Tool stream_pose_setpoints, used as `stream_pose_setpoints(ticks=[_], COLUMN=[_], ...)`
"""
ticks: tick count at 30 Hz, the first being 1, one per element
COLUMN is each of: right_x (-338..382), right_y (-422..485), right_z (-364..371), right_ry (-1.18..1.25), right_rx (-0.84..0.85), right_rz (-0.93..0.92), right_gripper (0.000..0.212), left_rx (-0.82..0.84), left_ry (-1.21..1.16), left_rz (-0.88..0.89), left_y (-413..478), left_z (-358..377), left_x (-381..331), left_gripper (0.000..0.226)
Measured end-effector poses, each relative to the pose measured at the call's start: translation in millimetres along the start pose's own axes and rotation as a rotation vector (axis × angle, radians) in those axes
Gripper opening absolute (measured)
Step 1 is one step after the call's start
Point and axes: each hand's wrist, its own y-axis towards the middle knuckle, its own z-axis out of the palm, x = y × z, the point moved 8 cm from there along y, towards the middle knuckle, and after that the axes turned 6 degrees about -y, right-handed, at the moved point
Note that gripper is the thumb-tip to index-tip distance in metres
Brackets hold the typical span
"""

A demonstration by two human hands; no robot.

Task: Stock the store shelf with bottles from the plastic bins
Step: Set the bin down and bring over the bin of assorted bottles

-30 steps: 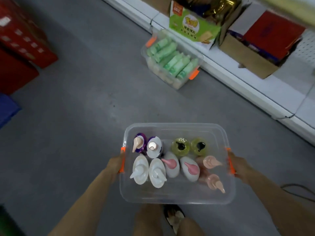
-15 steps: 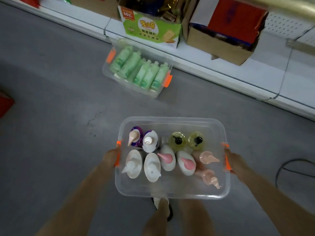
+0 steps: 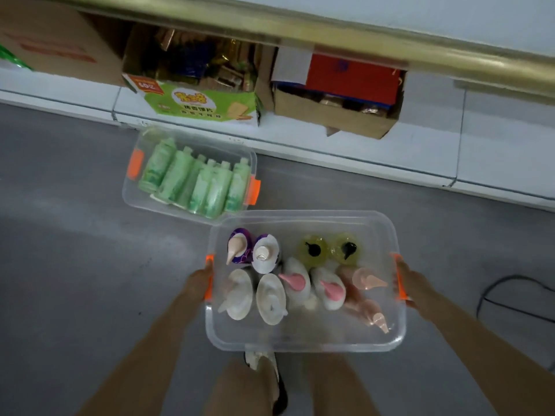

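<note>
A person's left hand (image 3: 198,280) and right hand (image 3: 413,285) are each closing round an orange end handle of a clear plastic bin (image 3: 300,343). One hand is at each end, evidently to keep the load level above the grey floor (image 3: 75,265) while facing the white bottom store shelf (image 3: 495,151).

Ten pump bottles are standing upright inside, packed close enough that they are bracing one another:
- two purple bottles (image 3: 238,247)
- two yellow-green bottles with black pumps (image 3: 313,250)
- two white bottles with white pumps (image 3: 270,298)
- two white bottles with pink pumps (image 3: 330,291)
- two peach bottles (image 3: 365,279)

Just beyond the far left corner, a second clear bin with orange handles (image 3: 135,202) is sitting on the floor against the shelf base. It is holding pale green bottles (image 3: 177,175) lying on their sides, six showing on top.

Three cardboard cartons (image 3: 336,115) are occupying the shelf's left part, probably leaving the bare right stretch for stocking.
</note>
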Motion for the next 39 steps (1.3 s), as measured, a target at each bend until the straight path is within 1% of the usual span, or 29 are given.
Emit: stream_pose_setpoints(ticks=[3,5,8,13,17,20,24,29,35,39], right_x=[16.9,25.0,36.9,57.0,67.7,74.4,81.6,93.0,107.3,119.2], right_y=[16.8,25.5,40.4,67.3,99.4,122.9,149.2,167.4,185.1,191.8], right_z=[-9.2,-13.7,-19.0,-14.7,-8.1,1.2,14.9,29.7,32.1,27.2], right_ry=[0.104,0.128,0.204,0.293,0.339,0.355,0.39,0.468,0.52,0.529], right_rx=[-0.021,-0.039,-0.08,-0.055,-0.024,-0.002,0.017,0.078,0.073,0.064], right_rz=[0.027,0.054,0.067,0.041,0.035,0.037,0.041,0.029,0.045,0.034], right_gripper=[0.056,0.055,0.052,0.046,0.041,0.039,0.035,0.024,0.033,0.04], left_rx=[0.047,0.093,0.166,0.223,0.255,0.229,0.223,0.208,0.217,0.18], left_ry=[0.052,0.082,0.082,0.175,0.272,0.347,0.309,0.32,0.289,0.31], left_rz=[0.06,0.089,0.09,0.118,0.107,0.127,0.109,0.115,0.084,0.096], left_y=[19.3,32.7,54.9,88.9,123.4,150.3,184.1,208.3,215.3,215.7], left_z=[23.3,37.8,62.4,97.2,117.7,128.4,141.7,154.4,160.8,161.7], left_x=[-41.5,-64.5,-97.4,-132.8,-142.0,-145.6,-142.8,-144.6,-149.8,-153.5], left_gripper=[0.048,0.048,0.045,0.043,0.045,0.047,0.061,0.057,0.053,0.054])
